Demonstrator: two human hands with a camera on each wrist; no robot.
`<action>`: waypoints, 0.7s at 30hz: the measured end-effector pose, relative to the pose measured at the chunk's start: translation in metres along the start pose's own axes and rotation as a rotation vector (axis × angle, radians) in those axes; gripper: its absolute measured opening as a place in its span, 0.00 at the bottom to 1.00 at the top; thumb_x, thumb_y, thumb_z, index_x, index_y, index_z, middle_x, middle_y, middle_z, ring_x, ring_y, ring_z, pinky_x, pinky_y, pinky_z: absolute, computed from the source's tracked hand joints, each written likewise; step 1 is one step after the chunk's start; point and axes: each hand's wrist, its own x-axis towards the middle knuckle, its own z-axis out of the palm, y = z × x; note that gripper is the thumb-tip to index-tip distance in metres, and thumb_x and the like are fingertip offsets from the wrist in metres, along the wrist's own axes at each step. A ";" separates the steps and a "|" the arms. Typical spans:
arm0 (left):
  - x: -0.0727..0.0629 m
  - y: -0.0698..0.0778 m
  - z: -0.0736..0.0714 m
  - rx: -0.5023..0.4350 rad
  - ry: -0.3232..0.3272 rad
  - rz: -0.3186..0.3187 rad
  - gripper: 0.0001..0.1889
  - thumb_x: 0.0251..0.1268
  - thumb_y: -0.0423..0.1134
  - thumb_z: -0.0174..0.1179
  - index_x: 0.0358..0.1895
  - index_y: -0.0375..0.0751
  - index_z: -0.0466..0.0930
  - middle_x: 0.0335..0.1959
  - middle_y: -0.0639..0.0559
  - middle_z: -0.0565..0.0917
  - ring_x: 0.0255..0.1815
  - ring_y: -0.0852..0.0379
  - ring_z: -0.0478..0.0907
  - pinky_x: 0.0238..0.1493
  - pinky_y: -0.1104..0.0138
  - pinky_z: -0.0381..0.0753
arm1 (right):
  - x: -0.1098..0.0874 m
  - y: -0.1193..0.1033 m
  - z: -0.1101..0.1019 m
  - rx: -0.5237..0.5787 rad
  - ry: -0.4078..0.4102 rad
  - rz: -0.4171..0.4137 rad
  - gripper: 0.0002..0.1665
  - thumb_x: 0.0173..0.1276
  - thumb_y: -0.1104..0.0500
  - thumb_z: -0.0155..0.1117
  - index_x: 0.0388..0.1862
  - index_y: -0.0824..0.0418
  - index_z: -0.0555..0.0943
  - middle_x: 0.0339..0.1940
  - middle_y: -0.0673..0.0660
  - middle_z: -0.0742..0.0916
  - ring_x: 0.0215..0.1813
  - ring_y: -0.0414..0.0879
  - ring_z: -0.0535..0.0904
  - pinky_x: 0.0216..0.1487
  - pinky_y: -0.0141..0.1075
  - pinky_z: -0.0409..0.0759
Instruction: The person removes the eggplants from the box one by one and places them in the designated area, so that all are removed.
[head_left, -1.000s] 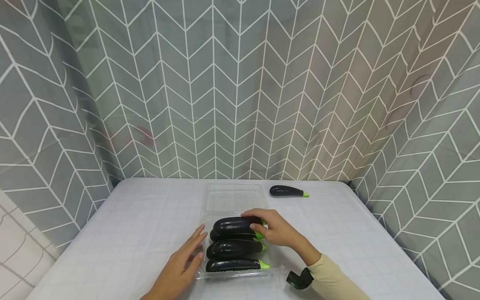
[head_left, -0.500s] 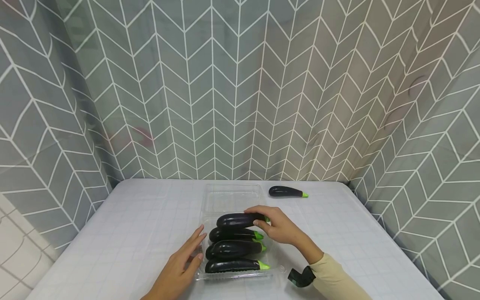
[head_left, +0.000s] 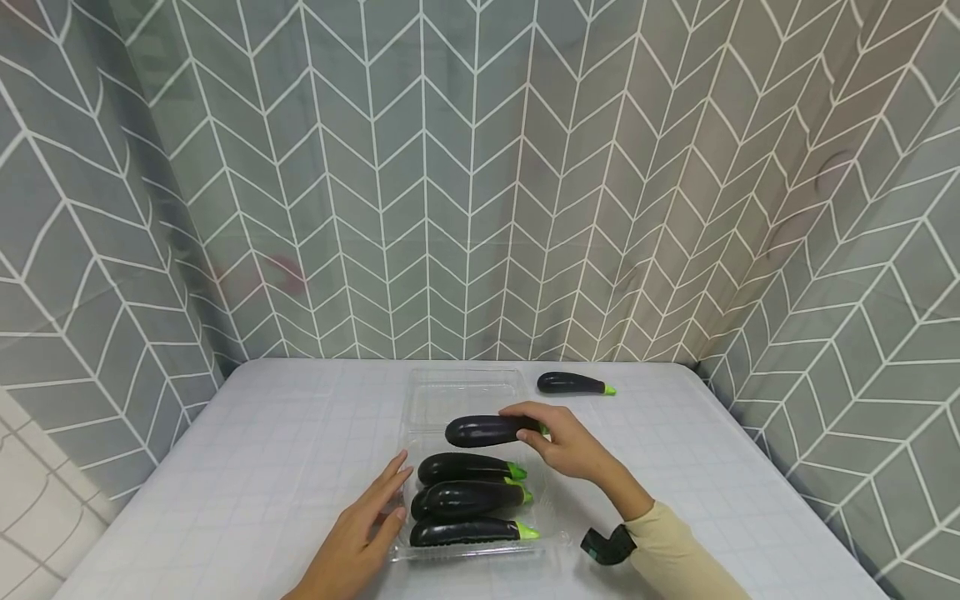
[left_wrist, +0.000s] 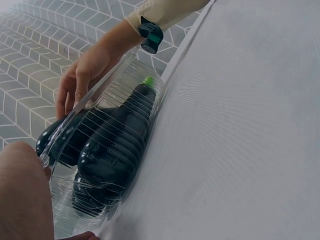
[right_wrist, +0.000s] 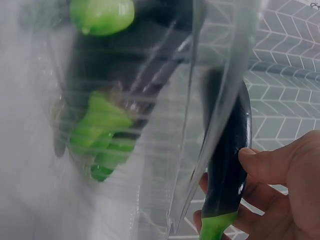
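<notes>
Spanning the scene, a pale surface (head_left: 285, 417) carries an open clear container (head_left: 450, 550) of eggplants (head_left: 467, 498). The left hand (head_left: 356, 533), fingers spread, flanks its left edge; the right hand (head_left: 566, 446) pinches a separate eggplant (head_left: 483, 431) near its stem end — beyond those inside, long axis sideways, body pointing left.

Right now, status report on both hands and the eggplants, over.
Right hand holds one eggplant, apart from the others in the clear container. Left hand at container's left side. Lid open, nothing seen blocking.
</notes>
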 end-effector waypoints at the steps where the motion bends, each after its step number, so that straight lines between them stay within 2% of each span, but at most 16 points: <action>1: 0.000 0.000 0.000 -0.003 0.001 0.002 0.26 0.78 0.34 0.59 0.76 0.40 0.71 0.81 0.53 0.61 0.68 0.50 0.75 0.57 0.62 0.83 | 0.000 0.001 -0.001 -0.005 0.002 0.003 0.21 0.75 0.70 0.64 0.65 0.65 0.80 0.60 0.58 0.86 0.52 0.47 0.84 0.49 0.41 0.83; 11: 0.000 0.000 0.001 -0.022 0.013 0.022 0.26 0.78 0.33 0.60 0.75 0.39 0.72 0.81 0.51 0.62 0.67 0.47 0.77 0.55 0.62 0.84 | -0.003 0.014 -0.009 -0.065 0.048 0.048 0.22 0.74 0.70 0.65 0.65 0.64 0.81 0.61 0.57 0.86 0.61 0.52 0.82 0.59 0.50 0.81; 21: 0.000 -0.001 0.002 -0.012 0.033 0.045 0.26 0.77 0.31 0.60 0.75 0.38 0.72 0.81 0.52 0.63 0.65 0.46 0.79 0.53 0.63 0.85 | -0.007 0.021 -0.019 -0.077 0.093 0.094 0.21 0.74 0.70 0.65 0.64 0.63 0.82 0.60 0.58 0.86 0.59 0.52 0.82 0.57 0.53 0.81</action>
